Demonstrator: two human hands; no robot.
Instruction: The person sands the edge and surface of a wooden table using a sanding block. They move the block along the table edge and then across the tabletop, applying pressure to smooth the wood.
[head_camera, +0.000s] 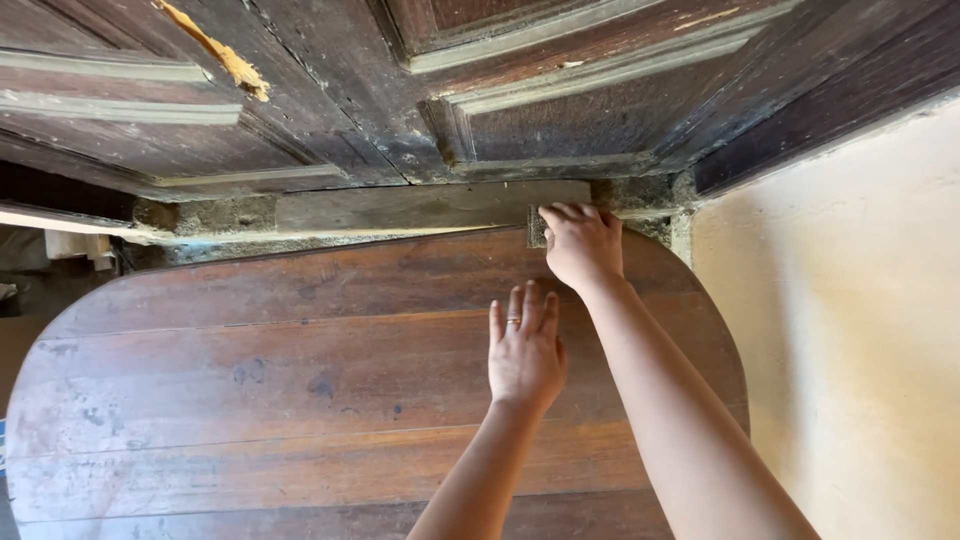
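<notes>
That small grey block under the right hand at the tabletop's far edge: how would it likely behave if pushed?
The grey block looks flat-sided, so it would probably slide, not roll. Its rough-looking face suggests it drags rather than slips on the wooden tabletop. The right hand covers most of it, so weight is unclear.

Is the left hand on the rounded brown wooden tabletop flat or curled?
Flat: the left hand lies palm-down, fingers straight, on the rounded brown wooden tabletop.

You look down on worn, dark panelled wooden doors (330, 110), a stone threshold (400, 208) and a sunlit cream wall (850, 330).
</notes>
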